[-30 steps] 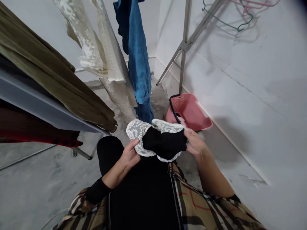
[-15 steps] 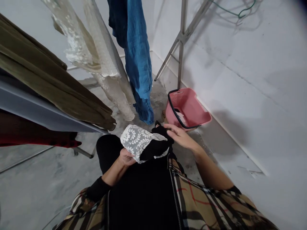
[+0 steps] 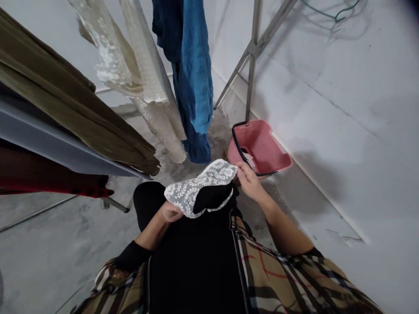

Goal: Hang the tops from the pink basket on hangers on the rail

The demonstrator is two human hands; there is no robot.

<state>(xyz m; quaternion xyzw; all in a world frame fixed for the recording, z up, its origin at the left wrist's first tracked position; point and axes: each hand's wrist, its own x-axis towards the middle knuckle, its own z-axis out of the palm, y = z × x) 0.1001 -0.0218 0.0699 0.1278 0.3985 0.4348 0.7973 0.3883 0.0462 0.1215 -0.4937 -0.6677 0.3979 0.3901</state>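
Bare white corner with laundry hung to dry.
White walls (image 3: 343,87) meet a mottled grey concrete floor (image 3: 49,244). A metal rack frame (image 3: 252,74) stands in the corner. A blue cloth (image 3: 193,78), cream lace cloth (image 3: 144,74) and olive cloth (image 3: 65,109) hang nearby. A pink basket (image 3: 262,144) sits by the wall, under what looks like a green wire hanger (image 3: 340,15).

Floor (image 3: 59,244): bare grey concrete, mottled, with a darker patch near the far corner. A pink basket (image 3: 266,150) with a dark rim stands on it, just beside the foot of the wall (image 3: 343,131). Metal rack legs (image 3: 250,93) stand behind the basket. Another metal foot (image 3: 114,204) rests at left. The blue cloth (image 3: 196,148) and the cream cloth (image 3: 170,146) hang down to floor level; contact cannot be told.
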